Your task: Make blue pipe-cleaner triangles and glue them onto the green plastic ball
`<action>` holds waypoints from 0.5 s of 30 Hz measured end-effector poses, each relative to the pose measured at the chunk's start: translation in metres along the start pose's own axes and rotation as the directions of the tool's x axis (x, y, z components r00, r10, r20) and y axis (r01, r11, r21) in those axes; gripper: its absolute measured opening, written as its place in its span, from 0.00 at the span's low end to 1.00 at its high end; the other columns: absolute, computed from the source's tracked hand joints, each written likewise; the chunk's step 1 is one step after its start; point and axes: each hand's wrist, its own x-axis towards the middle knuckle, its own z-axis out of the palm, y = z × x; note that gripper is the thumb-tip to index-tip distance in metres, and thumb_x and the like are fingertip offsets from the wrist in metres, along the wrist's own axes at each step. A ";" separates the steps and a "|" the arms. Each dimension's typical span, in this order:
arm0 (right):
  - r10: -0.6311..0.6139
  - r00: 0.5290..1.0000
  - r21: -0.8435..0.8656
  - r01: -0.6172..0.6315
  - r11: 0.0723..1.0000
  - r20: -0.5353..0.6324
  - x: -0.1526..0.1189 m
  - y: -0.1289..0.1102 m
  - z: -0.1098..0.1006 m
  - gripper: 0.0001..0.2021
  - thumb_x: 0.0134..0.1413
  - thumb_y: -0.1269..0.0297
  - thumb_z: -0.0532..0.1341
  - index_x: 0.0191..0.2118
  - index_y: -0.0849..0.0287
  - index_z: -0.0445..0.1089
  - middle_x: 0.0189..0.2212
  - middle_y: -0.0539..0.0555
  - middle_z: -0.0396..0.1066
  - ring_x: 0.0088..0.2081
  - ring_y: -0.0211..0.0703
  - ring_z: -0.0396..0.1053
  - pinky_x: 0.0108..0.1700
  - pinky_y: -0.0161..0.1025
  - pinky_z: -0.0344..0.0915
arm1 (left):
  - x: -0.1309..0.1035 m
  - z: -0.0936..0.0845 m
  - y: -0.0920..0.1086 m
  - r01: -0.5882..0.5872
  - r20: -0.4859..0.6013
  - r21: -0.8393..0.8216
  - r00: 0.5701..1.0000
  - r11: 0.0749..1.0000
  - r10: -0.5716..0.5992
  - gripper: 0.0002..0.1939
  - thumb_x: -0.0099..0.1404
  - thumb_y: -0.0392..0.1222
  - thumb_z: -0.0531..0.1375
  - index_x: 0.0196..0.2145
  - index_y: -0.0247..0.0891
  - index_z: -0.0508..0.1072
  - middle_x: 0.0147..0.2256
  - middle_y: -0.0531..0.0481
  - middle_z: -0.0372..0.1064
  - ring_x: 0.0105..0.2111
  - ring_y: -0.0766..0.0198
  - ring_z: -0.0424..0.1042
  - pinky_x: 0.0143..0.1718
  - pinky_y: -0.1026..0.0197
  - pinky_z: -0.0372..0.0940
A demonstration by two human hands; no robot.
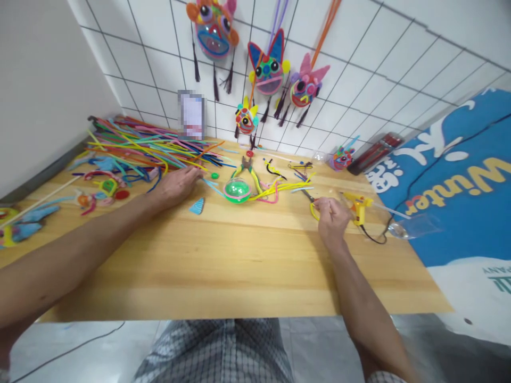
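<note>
My left hand rests at the front of the pipe cleaner pile, fingers bent down and close together. Their tips touch or nearly touch the end of a light blue pipe cleaner; what they hold is hidden. Over on the right, my right hand is closed on scissors with yellow handles, blades pointing away from me. Between my hands sits a clear green dome with a pink band around it. Green-and-yellow pliers lie behind it. A striped blue triangle lies nearer me.
A large heap of coloured pipe cleaners covers the back left. Loose yellow pipe cleaners lie right of the dome. A yellow glue gun with a black cord is at the right. Decorated masks hang on the white grid wall.
</note>
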 end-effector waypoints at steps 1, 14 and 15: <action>0.005 1.000 0.010 -0.005 1.000 0.009 -0.001 0.001 0.001 0.17 0.67 0.59 0.55 0.29 0.58 0.75 0.26 0.52 0.77 0.30 0.43 0.74 0.36 0.40 0.66 | 0.003 -0.003 0.000 0.034 -0.040 0.007 0.999 0.999 -0.033 0.14 0.73 0.44 0.50 0.47 0.39 0.72 0.42 0.43 0.76 0.41 0.52 0.74 0.43 0.54 0.67; -0.071 0.991 -0.025 0.074 0.997 0.113 -0.002 0.003 0.009 0.17 0.66 0.58 0.57 0.28 0.58 0.75 0.25 0.53 0.76 0.30 0.43 0.74 0.36 0.39 0.66 | 0.046 -0.040 0.006 -0.077 -0.425 -0.066 0.904 0.995 0.042 0.17 0.73 0.47 0.53 0.39 0.38 0.79 0.46 0.42 0.78 0.45 0.57 0.75 0.48 0.58 0.67; -0.067 0.990 -0.031 0.072 0.997 0.122 -0.002 0.004 0.010 0.17 0.66 0.58 0.57 0.28 0.58 0.75 0.25 0.53 0.77 0.30 0.43 0.74 0.36 0.39 0.66 | 0.049 -0.044 0.007 -0.062 -0.472 -0.073 0.882 0.995 0.021 0.16 0.73 0.47 0.53 0.39 0.38 0.79 0.45 0.43 0.79 0.45 0.57 0.75 0.48 0.58 0.67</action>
